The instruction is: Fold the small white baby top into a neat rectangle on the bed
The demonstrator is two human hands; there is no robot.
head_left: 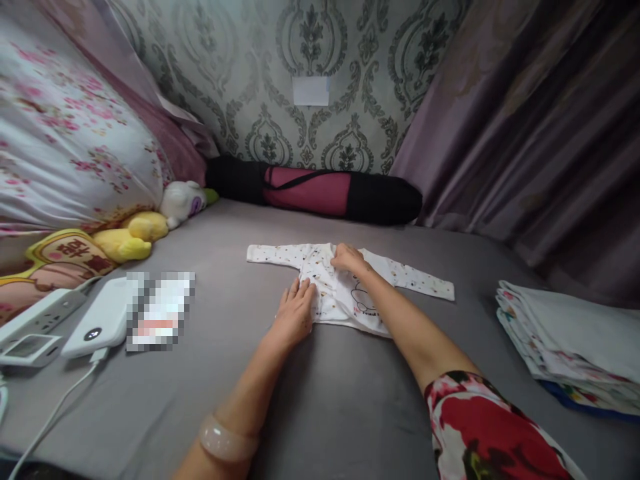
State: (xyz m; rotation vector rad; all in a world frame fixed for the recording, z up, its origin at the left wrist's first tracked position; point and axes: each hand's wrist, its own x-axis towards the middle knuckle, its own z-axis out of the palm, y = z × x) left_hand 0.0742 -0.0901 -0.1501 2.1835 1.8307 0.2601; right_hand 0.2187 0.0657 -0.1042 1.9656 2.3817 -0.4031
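Observation:
A small white baby shirt (325, 307) with a scattered print lies spread on the grey sheet, its sleeves stretched out to both sides. One front panel bears a line-drawn figure, partly covered by my right forearm. My left hand (295, 308) rests flat on the shirt's lower left side, fingers extended. Near the neckline, my right hand (347, 259) has its fingers pinched together on the shirt's front edge.
A black and maroon roll bag (307, 191) lies along the wall. Folded cloths (575, 333) are stacked at the right. A white power bank (103, 317), a power strip (43, 313), a blurred-out card (160, 313) and a yellow plush toy (125, 240) lie at the left.

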